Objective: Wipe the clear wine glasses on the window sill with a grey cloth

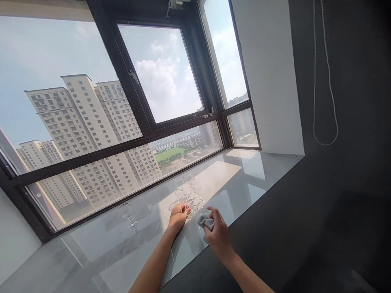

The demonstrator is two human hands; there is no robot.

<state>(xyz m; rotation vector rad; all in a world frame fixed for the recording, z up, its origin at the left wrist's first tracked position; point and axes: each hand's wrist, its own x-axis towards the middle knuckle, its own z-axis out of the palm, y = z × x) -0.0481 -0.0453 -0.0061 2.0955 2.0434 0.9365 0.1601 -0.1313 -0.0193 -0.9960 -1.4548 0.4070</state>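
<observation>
My left hand [179, 215] rests on the glossy marble windowsill [238, 179], fingers curled around the base of a clear wine glass [183, 195]. That glass belongs to a cluster of several wine glasses [192, 189] standing just beyond my hands. My right hand [217, 232] is closed on a small grey cloth [205, 221], held just right of my left hand. One more wine glass [128, 215] stands alone further left on the sill.
A large black-framed window [146, 126] runs along the far side of the sill, with tower blocks outside. A dark surface [305, 228] borders the sill on the near right. A bead cord [325, 81] hangs on the dark right wall.
</observation>
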